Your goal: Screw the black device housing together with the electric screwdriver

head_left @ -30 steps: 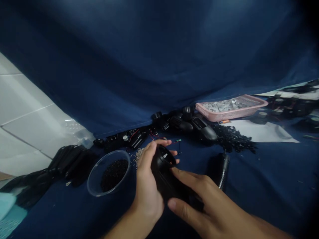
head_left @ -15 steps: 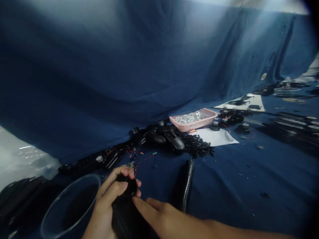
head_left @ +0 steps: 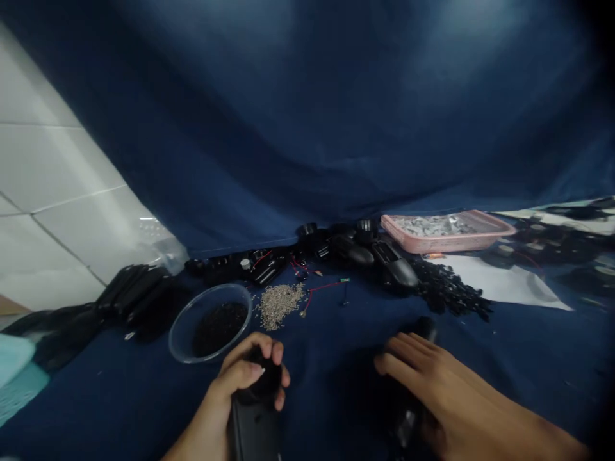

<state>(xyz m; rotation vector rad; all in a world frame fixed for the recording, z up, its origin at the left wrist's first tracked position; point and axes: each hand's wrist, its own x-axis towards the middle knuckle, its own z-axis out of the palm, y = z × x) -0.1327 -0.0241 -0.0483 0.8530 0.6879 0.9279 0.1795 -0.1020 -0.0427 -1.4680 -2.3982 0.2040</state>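
- Housing, black plastic [head_left: 254,428], held in the left hand [head_left: 240,378], its long body running out of the bottom of view; fingers wrapped round its rounded top end.
- Right hand [head_left: 435,384]: closed round a black casing [head_left: 425,328], tip showing past the fingers, lower part in shadow; well apart from the left hand.
- Clear bowl [head_left: 177,339] of black granules [head_left: 220,328]: just beyond the left hand.
- Grey grains [head_left: 278,306]: loose pile beside the bowl.
- Red wire [head_left: 319,290]: lying just right of the grains.
- Black casings [head_left: 269,267]: row along the far side.
- Black pellets [head_left: 446,288]: heap beside a white paper [head_left: 500,285].
- Pink basket [head_left: 480,242] of pale bits: beyond the paper.
- Blue cloth [head_left: 120,403]: spread under everything and hanging behind.
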